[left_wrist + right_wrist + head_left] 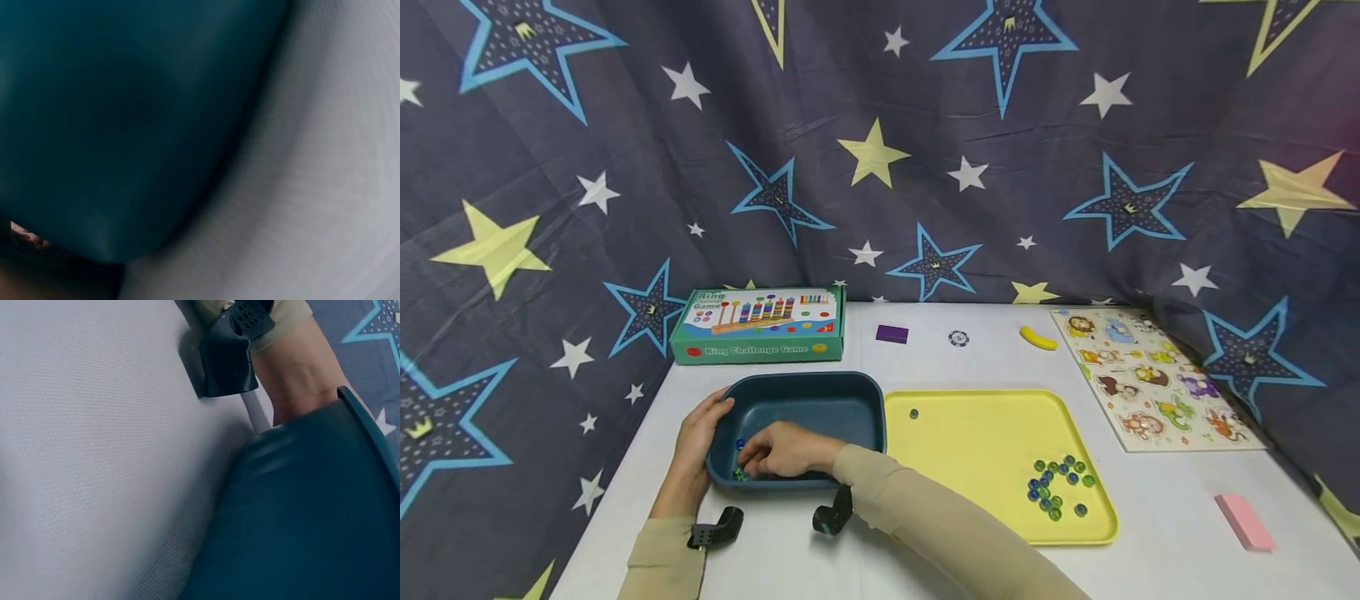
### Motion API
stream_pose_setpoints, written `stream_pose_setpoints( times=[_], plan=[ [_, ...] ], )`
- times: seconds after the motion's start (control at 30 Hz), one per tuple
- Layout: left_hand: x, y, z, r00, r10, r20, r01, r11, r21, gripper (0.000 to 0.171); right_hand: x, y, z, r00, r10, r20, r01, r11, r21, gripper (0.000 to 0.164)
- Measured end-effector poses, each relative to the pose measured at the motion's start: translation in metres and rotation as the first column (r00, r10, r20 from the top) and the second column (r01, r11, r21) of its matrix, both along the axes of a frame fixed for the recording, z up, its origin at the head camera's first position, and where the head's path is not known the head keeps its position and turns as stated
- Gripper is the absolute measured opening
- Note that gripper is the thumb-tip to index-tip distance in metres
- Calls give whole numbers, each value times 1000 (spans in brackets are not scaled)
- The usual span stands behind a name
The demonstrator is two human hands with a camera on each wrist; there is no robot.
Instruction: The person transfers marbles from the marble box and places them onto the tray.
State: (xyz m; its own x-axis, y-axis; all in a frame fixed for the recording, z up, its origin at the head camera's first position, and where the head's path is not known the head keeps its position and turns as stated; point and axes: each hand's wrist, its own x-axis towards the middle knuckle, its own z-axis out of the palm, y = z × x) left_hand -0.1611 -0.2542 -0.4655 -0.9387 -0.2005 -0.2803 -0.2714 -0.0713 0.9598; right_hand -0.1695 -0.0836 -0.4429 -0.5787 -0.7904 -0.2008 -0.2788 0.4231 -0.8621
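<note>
While the left hand [694, 442] steadies the bin [808, 402], the right hand [784, 451] reaches inside.
Left fingers curl on the rim against sliding; right fingers bend toward marbles [740, 472], pinching or not I cannot tell.

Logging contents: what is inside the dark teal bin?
In the teal bin, the right hand reaches in over a few marbles by its fingertips. Anything under the hand is hidden.

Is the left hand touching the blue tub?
Touching. In the head view the left hand curls round the left rim of the blue tub, with no gap between them.
</note>
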Motion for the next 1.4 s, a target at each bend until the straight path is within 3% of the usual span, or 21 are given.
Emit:
stream_pose_setpoints(
  times=[0.13,0.4,0.77,1.0,1.13,1.27,1.4],
  plan=[
    [0,0,1,1000,8,2,-8,1000,0,50,3,-2,0,998,56,-14,-56,998,4,21],
    [1,1,2,1000,14,-5,-14,1000,-6,51,5,-1,-1,994,70,-79,-67,997,45,14],
    [0,0,0,1000,17,-2,-17,1000,-13,52,6,4,2,997,71,-32,-72,997,-18,11],
    [0,0,0,1000,20,6,-20,1000,3,51,5,11,5,998,46,40,-42,995,-92,8],
    [1,0,-2,1000,18,17,-17,1000,-10,53,7,20,8,999,9,-41,-14,994,-113,9],
    [1,0,-3,1000,21,23,-20,999,-29,53,9,39,13,984,-83,-155,69,993,-97,15],
    [0,0,-5,1000,21,11,-20,999,-37,55,10,63,18,970,-183,-162,163,978,-130,18]
  ],
)
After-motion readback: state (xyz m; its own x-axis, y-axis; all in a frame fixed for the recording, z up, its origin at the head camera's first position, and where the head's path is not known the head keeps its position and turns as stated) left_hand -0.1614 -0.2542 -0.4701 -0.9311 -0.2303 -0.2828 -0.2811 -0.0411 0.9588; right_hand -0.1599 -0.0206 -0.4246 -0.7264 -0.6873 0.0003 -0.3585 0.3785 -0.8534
